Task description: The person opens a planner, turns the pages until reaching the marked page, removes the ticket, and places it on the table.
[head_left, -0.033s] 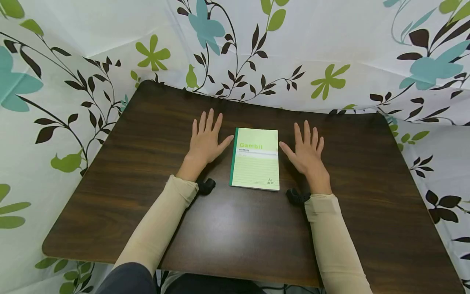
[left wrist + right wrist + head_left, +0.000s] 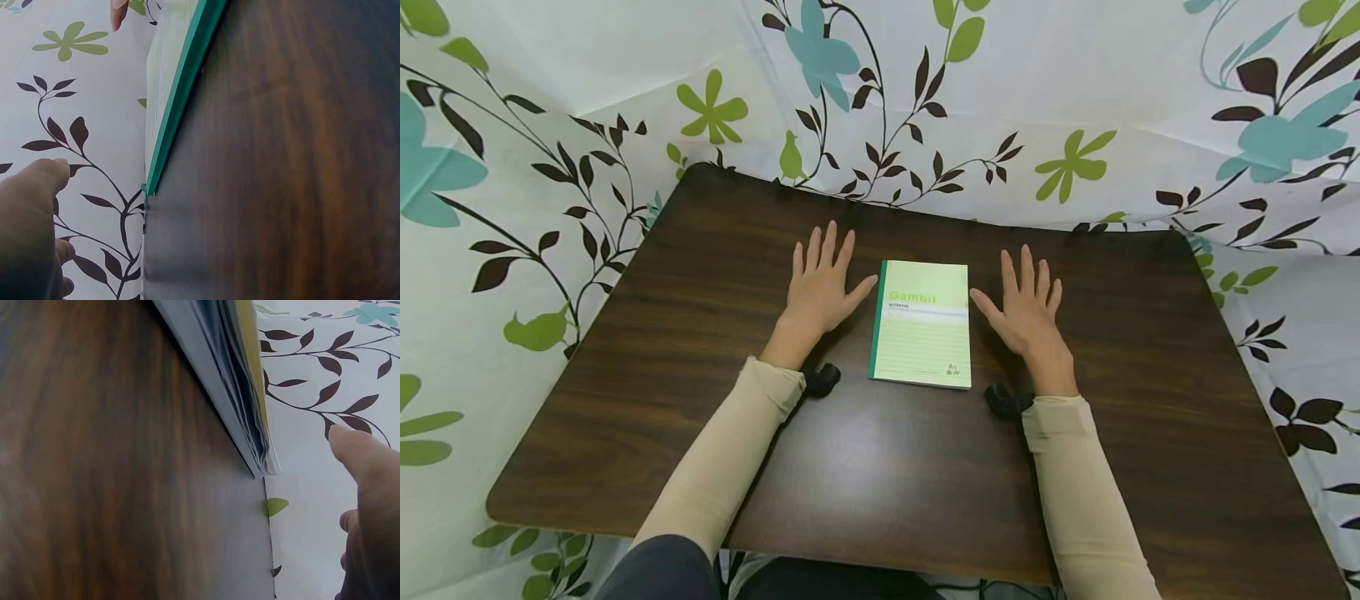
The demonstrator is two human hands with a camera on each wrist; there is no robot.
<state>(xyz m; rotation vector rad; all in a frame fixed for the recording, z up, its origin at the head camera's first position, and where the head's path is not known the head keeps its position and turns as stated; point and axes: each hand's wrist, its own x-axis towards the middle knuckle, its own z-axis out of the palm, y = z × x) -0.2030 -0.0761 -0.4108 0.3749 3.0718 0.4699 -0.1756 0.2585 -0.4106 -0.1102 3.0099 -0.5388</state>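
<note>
A pale green notebook [image 2: 921, 333] with a dark green spine lies closed on the brown table between both hands. To its left is my left hand [image 2: 818, 292], palm down with fingers straight, its thumb tip close to the spine. My right hand [image 2: 1028, 317] lies likewise on the other side, fingers spread and thumb pointing at the notebook's right edge. Neither hand grips anything. In the left wrist view the notebook's green spine [image 2: 178, 106] stands beside the thumb. The right wrist view shows its page edges [image 2: 234, 387], slightly fanned.
The dark wood-grain table [image 2: 1150, 417] has rounded corners. Behind it and at its sides hangs a white curtain [image 2: 1112, 67] printed with leaves and flowers. Black wrist-worn devices [image 2: 822, 381] sit at both wrists, over beige sleeves [image 2: 722, 467].
</note>
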